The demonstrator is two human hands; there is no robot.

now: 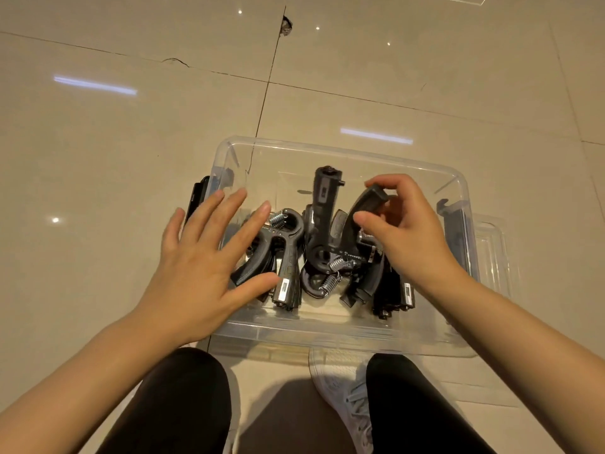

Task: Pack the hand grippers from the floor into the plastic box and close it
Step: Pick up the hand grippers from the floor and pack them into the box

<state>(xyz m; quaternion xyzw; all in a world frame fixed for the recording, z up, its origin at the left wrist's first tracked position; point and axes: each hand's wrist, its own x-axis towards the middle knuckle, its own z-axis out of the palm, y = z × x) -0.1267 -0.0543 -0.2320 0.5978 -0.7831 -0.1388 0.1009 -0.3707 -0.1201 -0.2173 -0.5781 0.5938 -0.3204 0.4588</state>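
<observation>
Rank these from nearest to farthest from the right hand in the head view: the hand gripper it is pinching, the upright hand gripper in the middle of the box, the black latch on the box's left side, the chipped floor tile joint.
1. Pinched hand gripper, in the right hand.
2. Upright hand gripper, mid-box, just left.
3. Black latch, left outside wall.
4. Chipped tile joint, far beyond the box.

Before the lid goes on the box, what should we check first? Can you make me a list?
1. All hand grippers inside the plastic box: ok, none seen loose on the floor.
2. Nothing poking above the rim: cannot tell; one handle stands tall.
3. Right hand has let go: not ok, its fingers pinch that handle.
4. Left hand free: ok, open with spread fingers over the box.
5. Lid within reach: ok, a clear piece that looks like it lies beside the box on the right.
</observation>
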